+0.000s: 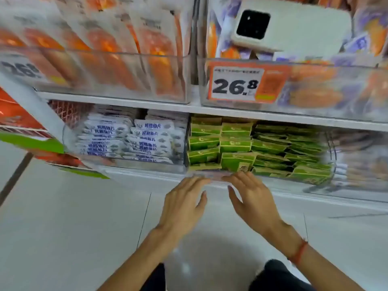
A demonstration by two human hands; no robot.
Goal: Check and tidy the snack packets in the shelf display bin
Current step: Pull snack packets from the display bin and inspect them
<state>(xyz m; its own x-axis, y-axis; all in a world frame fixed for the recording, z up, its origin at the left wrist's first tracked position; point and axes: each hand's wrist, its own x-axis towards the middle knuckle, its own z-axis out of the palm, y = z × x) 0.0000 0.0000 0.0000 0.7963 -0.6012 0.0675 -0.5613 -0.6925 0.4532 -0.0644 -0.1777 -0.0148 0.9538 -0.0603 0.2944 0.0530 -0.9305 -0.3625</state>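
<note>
A clear display bin on the lower shelf holds several green snack packets, standing in rows on the left and lying in a loose heap on the right. My left hand and my right hand are side by side just below the bin's front lip, palms down and fingers straight. Their fingertips reach the lip's lower edge near its left end. Neither hand holds a packet.
Left of the green packets, a second clear bin holds white packets with blue print. The upper shelf carries bins of orange packets, a 26.8 price tag and a white device. Pale tiled floor lies below.
</note>
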